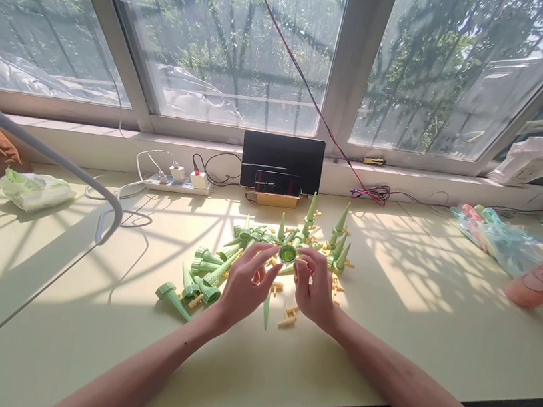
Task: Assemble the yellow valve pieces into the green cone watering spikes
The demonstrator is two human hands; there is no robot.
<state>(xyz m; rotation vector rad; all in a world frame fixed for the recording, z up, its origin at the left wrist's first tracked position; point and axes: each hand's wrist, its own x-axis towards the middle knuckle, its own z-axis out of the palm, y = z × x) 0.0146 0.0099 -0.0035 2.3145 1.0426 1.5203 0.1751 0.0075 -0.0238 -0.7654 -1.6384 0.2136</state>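
Note:
My left hand [246, 286] and my right hand [313, 289] meet over the middle of the pale table [385, 327]. Between their fingertips they hold a green plastic cone spike [283, 262], its round open end facing me and its tip pointing down toward the table. My right fingers also pinch a small tan peg [302, 262] at the cone's rim. A pile of green cones [222, 267] lies to the left and behind my hands, some standing upright [337, 240]. Small tan pegs [288, 318] are scattered below and to the right.
A black tablet [281, 161] and a phone on a stand [277, 184] sit by the window. A power strip [181, 181] with cables lies at the back left, a wipes packet [35, 189] at the far left, and coloured plastic bags [513, 244] on the right.

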